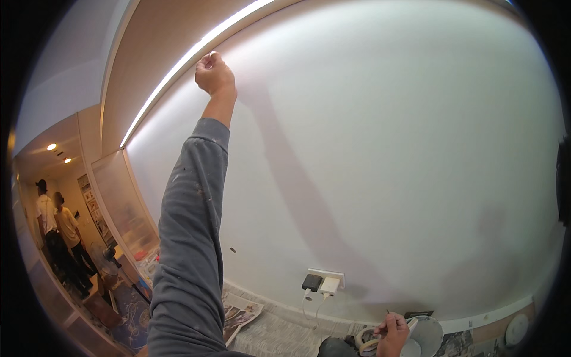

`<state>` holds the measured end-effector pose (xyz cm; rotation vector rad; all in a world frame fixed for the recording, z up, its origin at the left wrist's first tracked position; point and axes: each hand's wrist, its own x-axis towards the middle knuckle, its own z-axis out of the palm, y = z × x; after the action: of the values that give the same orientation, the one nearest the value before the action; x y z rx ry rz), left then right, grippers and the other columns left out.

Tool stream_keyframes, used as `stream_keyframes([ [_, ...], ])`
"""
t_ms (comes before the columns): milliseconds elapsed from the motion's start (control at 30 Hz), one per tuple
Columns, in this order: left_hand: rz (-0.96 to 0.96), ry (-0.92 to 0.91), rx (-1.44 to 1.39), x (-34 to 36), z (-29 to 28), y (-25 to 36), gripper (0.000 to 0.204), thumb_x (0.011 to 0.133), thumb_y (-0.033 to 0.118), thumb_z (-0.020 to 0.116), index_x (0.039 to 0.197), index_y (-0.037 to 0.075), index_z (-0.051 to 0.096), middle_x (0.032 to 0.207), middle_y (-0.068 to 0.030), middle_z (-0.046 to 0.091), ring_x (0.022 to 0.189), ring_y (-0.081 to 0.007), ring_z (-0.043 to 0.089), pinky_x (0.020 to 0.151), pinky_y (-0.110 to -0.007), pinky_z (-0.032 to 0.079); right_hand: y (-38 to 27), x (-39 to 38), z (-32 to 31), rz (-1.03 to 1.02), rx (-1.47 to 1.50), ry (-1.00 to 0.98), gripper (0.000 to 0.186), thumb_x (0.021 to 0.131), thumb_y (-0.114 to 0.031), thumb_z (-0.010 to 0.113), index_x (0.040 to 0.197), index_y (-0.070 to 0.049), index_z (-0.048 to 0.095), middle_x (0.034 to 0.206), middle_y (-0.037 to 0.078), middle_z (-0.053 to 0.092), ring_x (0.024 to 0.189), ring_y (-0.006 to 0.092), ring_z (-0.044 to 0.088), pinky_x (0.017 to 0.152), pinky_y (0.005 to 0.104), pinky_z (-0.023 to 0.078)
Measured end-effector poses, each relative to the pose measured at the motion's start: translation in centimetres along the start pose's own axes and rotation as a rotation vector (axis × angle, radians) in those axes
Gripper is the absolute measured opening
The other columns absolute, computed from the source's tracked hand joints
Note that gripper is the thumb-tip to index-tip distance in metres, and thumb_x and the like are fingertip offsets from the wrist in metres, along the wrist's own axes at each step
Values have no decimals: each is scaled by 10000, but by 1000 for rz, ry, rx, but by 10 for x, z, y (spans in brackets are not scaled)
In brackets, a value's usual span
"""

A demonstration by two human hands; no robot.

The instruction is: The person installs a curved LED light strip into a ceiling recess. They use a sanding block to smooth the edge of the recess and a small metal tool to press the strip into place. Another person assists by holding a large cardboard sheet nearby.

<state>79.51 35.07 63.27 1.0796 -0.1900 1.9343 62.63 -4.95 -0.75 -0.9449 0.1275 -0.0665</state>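
My left hand point(214, 74) is raised to the top of a pale wall point(386, 119), just below a lit strip light point(184, 63), its fingers curled together; what they hold, if anything, is hidden. My right hand point(391, 334) is low at the bottom right, fingers closed around something thin that I cannot make out. Beside it are a roll of tape point(367, 338) and a grey bucket point(429, 334). Two plugs point(321, 284) with cables sit in a wall socket.
Newspaper sheets point(250, 309) cover the surface along the wall's foot. At the left, a frosted panel point(119, 199) stands beside an opening, where two people point(70, 229) stand near a fan point(112, 262) and cables on the floor.
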Motion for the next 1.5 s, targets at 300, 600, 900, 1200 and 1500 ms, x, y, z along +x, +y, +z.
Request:
stream_keyframes([
  [300, 425, -332, 229, -24, -4, 22, 348, 1079, 305, 567, 1277, 75, 737, 1093, -94, 777, 952, -183, 722, 847, -322, 571, 11, 3, -3, -14, -83, -14, 196, 1053, -212, 666, 1152, -44, 686, 787, 2, 600, 657, 107, 567, 574, 275, 513],
  [600, 606, -384, 192, -47, 5, 46, 235, 1026, 274, 666, 1087, 90, 800, 1006, -67, 777, 860, -188, 728, 817, -342, 568, -53, 9, 51, -352, -201, -212, 258, 1101, -168, 551, 1196, 63, 617, 880, 118, 690, 759, 237, 723, 706, 371, 613],
  [900, 169, -674, -12, -48, -48, 28, 467, 1072, 369, 614, 723, 61, 646, 689, -36, 688, 639, -169, 675, 628, -331, 546, -279, 1, 236, -1290, -562, -366, 118, 1059, -57, 586, 1067, 54, 623, 891, 166, 777, 801, 210, 763, 762, 327, 614],
  [1200, 614, -464, -34, -69, -48, -22, 178, 1027, 280, 677, 945, 131, 624, 769, -7, 660, 643, -166, 626, 612, -333, 529, -432, 56, 498, -1802, -615, -250, 279, 1023, -242, 659, 1107, 19, 714, 924, 130, 765, 822, 173, 727, 727, 317, 582],
  [1500, 581, -459, -58, -67, -55, -27, 132, 965, 228, 710, 939, 109, 660, 732, -3, 659, 606, -125, 597, 602, -289, 516, -452, 90, 547, -2305, -605, 214, 147, 954, -74, 665, 1033, 41, 712, 875, 209, 759, 766, 282, 754, 695, 396, 584],
])
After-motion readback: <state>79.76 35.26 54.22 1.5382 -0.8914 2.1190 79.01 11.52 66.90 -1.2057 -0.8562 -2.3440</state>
